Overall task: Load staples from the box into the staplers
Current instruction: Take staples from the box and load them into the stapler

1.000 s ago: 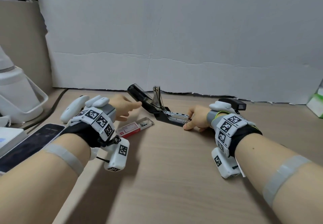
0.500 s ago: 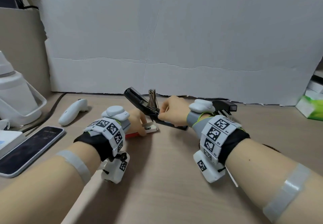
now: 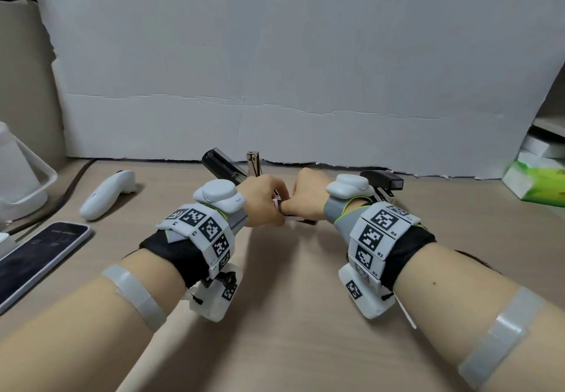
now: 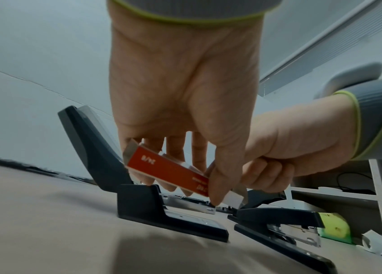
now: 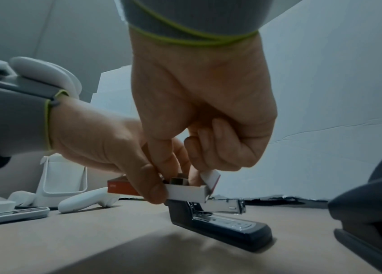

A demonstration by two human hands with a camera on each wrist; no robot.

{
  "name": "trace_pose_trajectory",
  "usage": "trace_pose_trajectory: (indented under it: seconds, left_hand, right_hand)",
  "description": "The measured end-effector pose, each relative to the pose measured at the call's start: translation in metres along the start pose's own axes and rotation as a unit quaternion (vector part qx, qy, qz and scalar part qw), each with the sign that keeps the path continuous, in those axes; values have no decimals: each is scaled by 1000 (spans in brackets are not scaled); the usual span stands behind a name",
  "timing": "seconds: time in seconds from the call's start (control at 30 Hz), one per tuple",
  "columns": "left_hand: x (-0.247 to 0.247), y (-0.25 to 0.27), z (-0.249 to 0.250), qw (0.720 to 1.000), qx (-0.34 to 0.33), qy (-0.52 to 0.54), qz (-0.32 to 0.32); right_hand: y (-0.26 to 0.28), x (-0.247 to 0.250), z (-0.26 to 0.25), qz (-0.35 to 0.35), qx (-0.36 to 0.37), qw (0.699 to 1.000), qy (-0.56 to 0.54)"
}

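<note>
My left hand (image 4: 192, 187) grips the red staple box (image 4: 169, 169) by its sides and holds it off the table, above the open stapler (image 5: 220, 222). The box's white end flap (image 5: 211, 178) stands open. My right hand (image 5: 180, 166) has thumb and forefinger in that open end, pinching a metallic staple strip (image 5: 179, 180). In the head view both hands (image 3: 284, 205) meet in front of the open stapler's raised black lid (image 3: 220, 165). A second black stapler (image 3: 383, 179) lies shut behind my right wrist.
At the left lie a white controller (image 3: 107, 196), a phone (image 3: 39, 257), a white jug (image 3: 18, 190) and a cable (image 3: 70, 190). A green box (image 3: 538, 184) sits far right. A white board (image 3: 305, 55) closes off the back.
My left hand took the staple box from the table and lifted it. My right hand left the stapler's front end and moved left to the box's open end.
</note>
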State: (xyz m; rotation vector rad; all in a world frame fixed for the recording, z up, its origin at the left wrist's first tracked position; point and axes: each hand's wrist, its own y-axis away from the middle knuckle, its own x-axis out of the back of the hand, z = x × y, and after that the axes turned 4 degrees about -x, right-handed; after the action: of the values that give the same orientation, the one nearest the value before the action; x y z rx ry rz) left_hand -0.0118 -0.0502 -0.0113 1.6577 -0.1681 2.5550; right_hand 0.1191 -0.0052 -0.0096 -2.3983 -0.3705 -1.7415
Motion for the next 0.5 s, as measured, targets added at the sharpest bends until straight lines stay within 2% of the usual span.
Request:
trace_pose_trajectory:
  seconds: [0.17,0.27,0.33,0.4,0.5]
  left_hand:
    - [-4,-7,6,1000,-5,8,-9]
    - [-8,-11,-2,1000,-4,11,0]
    - [-9,-12,-9,1000,-5,19,-5]
    - [-6,-12,-14,1000,-4,24,-20]
    - [3,-11,-22,999,-4,6,-54]
  right_hand:
    - [5,8,10,2,-16,1000,-26]
    - [7,22,19,0,9,995,-96]
    - [3,34,27,27,21,992,-122]
    - [-5,39,32,41,28,991,-121]
    - [-18,32,32,22,27,995,-95]
